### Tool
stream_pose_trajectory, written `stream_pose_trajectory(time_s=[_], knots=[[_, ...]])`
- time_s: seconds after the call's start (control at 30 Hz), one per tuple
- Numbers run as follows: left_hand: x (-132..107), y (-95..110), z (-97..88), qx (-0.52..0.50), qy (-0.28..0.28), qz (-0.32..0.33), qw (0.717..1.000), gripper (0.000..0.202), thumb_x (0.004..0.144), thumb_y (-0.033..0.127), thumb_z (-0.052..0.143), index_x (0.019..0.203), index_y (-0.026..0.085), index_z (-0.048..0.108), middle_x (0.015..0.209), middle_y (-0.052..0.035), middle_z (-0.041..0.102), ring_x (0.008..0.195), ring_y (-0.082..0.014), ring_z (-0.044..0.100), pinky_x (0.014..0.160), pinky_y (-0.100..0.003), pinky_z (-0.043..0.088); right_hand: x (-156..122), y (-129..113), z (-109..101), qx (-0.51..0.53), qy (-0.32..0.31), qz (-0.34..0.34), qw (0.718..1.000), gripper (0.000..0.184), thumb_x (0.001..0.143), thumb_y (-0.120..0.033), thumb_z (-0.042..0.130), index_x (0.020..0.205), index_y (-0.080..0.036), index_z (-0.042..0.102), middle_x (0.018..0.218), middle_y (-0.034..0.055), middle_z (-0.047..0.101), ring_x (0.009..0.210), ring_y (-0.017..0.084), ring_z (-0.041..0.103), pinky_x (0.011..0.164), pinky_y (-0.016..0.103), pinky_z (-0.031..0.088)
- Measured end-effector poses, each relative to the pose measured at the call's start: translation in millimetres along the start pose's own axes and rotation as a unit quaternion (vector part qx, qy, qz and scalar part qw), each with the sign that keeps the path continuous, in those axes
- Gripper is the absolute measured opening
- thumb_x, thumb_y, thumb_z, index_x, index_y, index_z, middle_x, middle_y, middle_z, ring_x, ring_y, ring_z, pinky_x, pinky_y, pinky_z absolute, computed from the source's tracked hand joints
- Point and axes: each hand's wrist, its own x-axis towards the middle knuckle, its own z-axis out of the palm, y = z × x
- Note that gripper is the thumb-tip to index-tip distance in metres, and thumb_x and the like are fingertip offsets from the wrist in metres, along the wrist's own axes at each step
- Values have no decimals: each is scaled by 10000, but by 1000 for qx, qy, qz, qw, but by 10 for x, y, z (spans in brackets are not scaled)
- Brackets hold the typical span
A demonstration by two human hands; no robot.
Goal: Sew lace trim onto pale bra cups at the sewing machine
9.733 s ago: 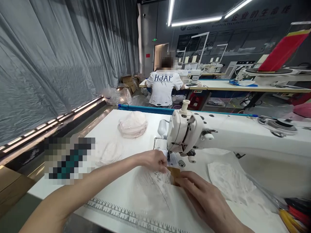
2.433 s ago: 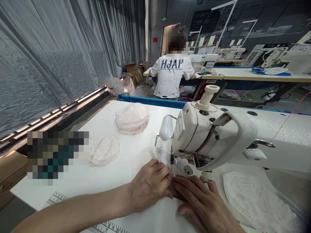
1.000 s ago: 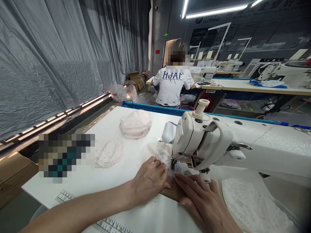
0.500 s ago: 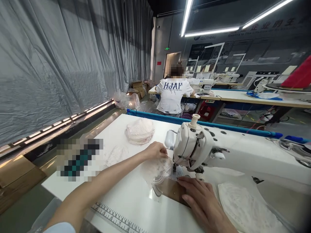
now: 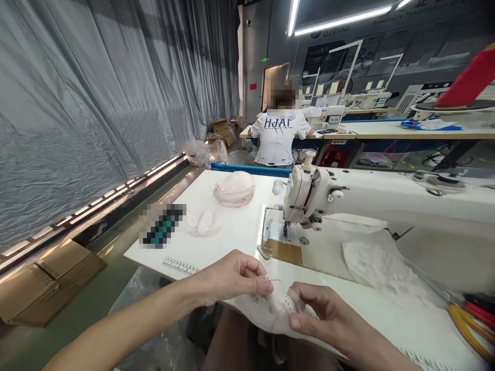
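Both my hands hold a white lace piece (image 5: 270,309) at the near edge of the white sewing table (image 5: 232,242), in front of me. My left hand (image 5: 232,275) pinches its left side with fingers closed. My right hand (image 5: 317,312) pinches the right side. A thin thread runs from the lace. The white sewing machine (image 5: 348,198) stands beyond, with its needle area (image 5: 285,232) bare and apart from my hands.
Two stacks of lace cups (image 5: 235,188) (image 5: 203,221) lie at the table's far left. More white lace (image 5: 382,268) lies under the machine's arm. A person in a white shirt (image 5: 279,136) sits at another table behind. Cardboard (image 5: 50,281) lies on the floor at the left.
The lace piece has come away from under the needle towards me. Both hands have pulled back to the table's near edge and now pinch it. The view has drawn back.
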Motion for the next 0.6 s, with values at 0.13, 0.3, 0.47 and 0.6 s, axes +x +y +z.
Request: stream_pose_trajectory(time_s=[0.13, 0.3, 0.47, 0.6], knots=[[-107, -221, 166, -58, -22, -27, 998, 396, 483, 376, 861, 719, 98, 706, 649, -19, 652, 607, -104, 545, 637, -228, 414, -293, 61, 120, 96, -38, 50, 993, 405, 729, -530, 682, 662, -157, 540, 618, -32, 413, 607, 118, 384, 555, 236, 295], [-164, -432, 290, -101, -61, -40, 992, 335, 515, 352, 857, 711, 111, 732, 661, -21, 676, 614, -96, 564, 682, -228, 431, -532, 57, 214, 132, -72, 61, 987, 393, 707, -481, 722, 632, -154, 518, 600, -36, 424, 576, 99, 340, 525, 235, 241], [-194, -467, 357, -81, -111, -67, 988, 366, 493, 333, 868, 773, 128, 752, 726, -32, 706, 669, -111, 584, 727, -236, 448, -609, 61, 242, 105, -91, 62, 988, 342, 732, -454, 710, 670, -146, 575, 624, -22, 481, 602, 110, 395, 537, 228, 291], [-189, -535, 401, -98, -101, -68, 988, 315, 497, 329, 869, 705, 127, 747, 675, -24, 694, 657, -108, 580, 711, -230, 446, -634, 104, 225, 92, -104, 60, 988, 324, 744, -440, 703, 669, -150, 581, 641, -22, 491, 617, 111, 405, 549, 225, 306]])
